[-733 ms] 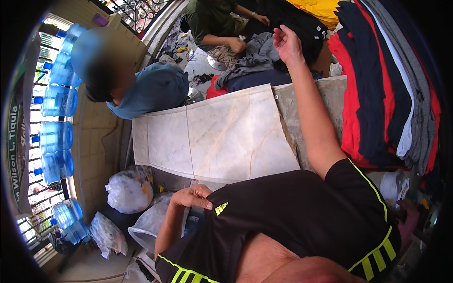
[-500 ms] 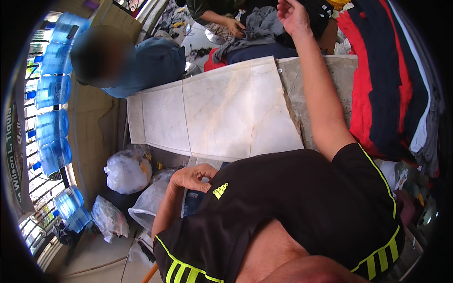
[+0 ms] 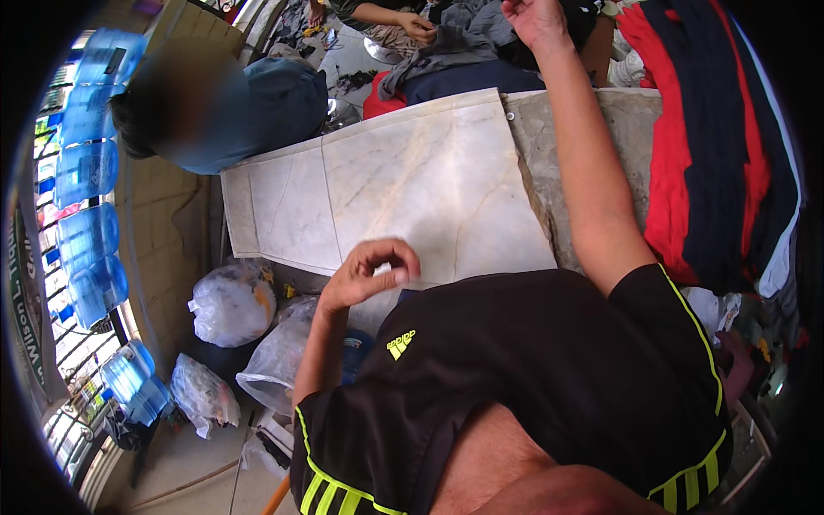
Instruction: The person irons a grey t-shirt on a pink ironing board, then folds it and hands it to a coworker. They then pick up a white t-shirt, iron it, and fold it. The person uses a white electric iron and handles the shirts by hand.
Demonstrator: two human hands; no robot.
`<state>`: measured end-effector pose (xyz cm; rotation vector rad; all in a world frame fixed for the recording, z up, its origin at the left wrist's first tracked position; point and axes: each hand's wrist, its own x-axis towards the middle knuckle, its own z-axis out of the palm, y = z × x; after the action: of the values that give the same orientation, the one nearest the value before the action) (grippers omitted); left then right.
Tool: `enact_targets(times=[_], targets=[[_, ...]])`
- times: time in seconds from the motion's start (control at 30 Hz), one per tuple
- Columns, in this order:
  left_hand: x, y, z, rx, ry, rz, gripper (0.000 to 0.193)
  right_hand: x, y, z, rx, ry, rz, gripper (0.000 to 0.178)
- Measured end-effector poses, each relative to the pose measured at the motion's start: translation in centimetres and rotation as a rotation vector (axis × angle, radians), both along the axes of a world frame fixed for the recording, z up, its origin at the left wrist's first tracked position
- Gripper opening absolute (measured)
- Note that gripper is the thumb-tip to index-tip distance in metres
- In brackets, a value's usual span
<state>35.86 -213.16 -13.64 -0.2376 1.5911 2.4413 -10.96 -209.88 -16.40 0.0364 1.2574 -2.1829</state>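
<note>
My left hand [image 3: 371,273] is raised over the near edge of a white marble-topped table [image 3: 438,172]. Its fingers curve loosely, with a gap between them and the thumb, and nothing shows in it. My right arm stretches across the table's far side. At the top edge of the picture, my right hand [image 3: 538,24] is partly cut off; the fingers that show are loosely bent and apart, with no object visible in them. Closest to it lies a heap of grey cloth [image 3: 468,39], with dark blue fabric [image 3: 468,80] below.
A person in a blue shirt [image 3: 275,103] sits at the table's left end. Another person's hand [image 3: 418,27] is by the grey cloth. Red and navy cloth [image 3: 704,146] is stacked at right. Blue water jugs [image 3: 87,172] line the left; plastic bags [image 3: 230,305] lie below the table.
My left hand has risen from beside my shirt to above the table edge. My right hand has shifted slightly up. The far person's hand has drawn back a little from the cloth.
</note>
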Motion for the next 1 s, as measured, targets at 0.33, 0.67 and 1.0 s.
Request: enact_targets(times=[0.33,0.67,1.0], targets=[[-3.8,2.2,-8.1,-1.255,-0.14,0.825,0.038,0.2,0.3,0.3,0.026,0.031,0.001,0.023],[-4.1,2.2,-9.3,-1.299,-0.22,0.782,0.047,0.6,0.3,0.4,0.039,0.073,0.031,0.02],[-7.3,1.1,-7.5,-1.025,0.047,0.957,0.047,0.7,-0.9,-2.6,0.187,0.003,0.082,0.004]])
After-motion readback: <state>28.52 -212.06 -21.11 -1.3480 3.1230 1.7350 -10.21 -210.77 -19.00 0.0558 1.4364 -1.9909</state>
